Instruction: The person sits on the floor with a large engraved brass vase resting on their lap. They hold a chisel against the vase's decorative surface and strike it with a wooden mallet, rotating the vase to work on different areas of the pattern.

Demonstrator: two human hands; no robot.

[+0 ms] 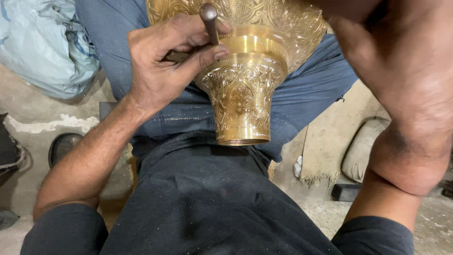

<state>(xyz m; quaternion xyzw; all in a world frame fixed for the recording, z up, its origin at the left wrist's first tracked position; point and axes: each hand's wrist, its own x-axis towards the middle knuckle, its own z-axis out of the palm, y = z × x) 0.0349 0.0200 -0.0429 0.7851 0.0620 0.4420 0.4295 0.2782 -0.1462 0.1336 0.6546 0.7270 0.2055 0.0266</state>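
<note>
A large engraved brass vessel (243, 89) lies across my lap, its flared neck pointing toward me. My left hand (165, 59) is closed around a dark metal punch (209, 21), whose tip rests on the smooth band of the vessel. My right hand (396, 61) is raised close to the camera at the upper right; its fingers are out of frame, so what it holds is hidden.
A pale blue plastic bag (42, 45) lies on the floor at the upper left. A dark shoe (63, 146) sits at the left. A small cushion (361, 148) and a dark block (346, 192) lie on the floor at the right.
</note>
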